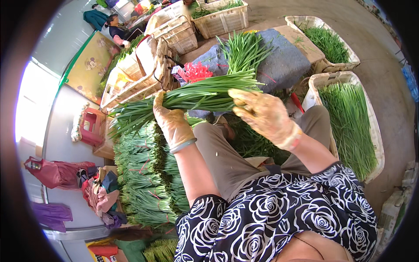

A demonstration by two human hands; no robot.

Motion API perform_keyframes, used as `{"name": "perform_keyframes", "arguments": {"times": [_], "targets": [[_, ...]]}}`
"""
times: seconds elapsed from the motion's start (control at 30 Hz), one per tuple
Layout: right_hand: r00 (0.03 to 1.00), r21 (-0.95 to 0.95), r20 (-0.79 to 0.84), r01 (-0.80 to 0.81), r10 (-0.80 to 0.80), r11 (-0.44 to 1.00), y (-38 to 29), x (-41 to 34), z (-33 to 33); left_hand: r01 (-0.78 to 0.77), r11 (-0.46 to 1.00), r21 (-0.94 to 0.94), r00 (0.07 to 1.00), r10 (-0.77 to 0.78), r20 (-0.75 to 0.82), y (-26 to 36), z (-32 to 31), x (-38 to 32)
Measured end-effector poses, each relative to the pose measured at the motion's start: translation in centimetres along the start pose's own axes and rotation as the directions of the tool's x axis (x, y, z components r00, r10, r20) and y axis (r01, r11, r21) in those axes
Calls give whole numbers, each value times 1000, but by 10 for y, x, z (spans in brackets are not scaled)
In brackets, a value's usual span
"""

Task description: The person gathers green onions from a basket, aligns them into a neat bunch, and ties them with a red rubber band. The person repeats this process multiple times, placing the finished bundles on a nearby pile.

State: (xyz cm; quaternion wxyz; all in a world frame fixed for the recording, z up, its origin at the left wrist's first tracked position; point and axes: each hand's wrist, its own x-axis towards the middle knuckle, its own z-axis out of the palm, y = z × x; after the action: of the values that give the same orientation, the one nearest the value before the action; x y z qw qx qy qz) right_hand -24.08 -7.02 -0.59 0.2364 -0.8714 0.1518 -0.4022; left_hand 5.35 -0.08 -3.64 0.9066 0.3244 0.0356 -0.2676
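My left hand [172, 122], in a stained, light-coloured glove, grips a long bunch of green garlic chives [199, 93] near its leafy end. At the bunch's other end is my right hand [263, 116], gloved too and slightly blurred; its fingers are bent by the stems, and whether they touch them is unclear. Behind the bunch, more loose chives [245, 50] lie on a grey-blue cloth [284, 59]. Red plastic ties [198, 72] sit at the cloth's left side, beside a small box [179, 75]. Tied bundles of chives [144, 177] are stacked to my left.
A plastic crate of long chives [350, 127] stands at my right, with another crate of greens [327, 44] beyond it. Pale crates [137, 88] stand at the front left. A co-worker [119, 31] sits at the upper left. Loose greens [252, 140] lie between my legs.
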Motion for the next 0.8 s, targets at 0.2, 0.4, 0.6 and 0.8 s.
{"name": "perform_keyframes", "arguments": {"times": [0.2,0.4,0.6,0.8], "targets": [[962,-87,-143,223,-234,971,19,43,38,37,999,-39,999,-36,39,-25,14,-9],[982,256,-148,154,-118,954,30,42,49,60,987,-146,998,-55,35,-25,-5,8],[976,542,71,137,-207,829,4,11,13,45,994,-102,999,-43,26,-18,-25,12],[780,844,323,19,-536,536,-53,-15,-32,29,986,-166,1000,-29,0,-19,-12,5]]}}
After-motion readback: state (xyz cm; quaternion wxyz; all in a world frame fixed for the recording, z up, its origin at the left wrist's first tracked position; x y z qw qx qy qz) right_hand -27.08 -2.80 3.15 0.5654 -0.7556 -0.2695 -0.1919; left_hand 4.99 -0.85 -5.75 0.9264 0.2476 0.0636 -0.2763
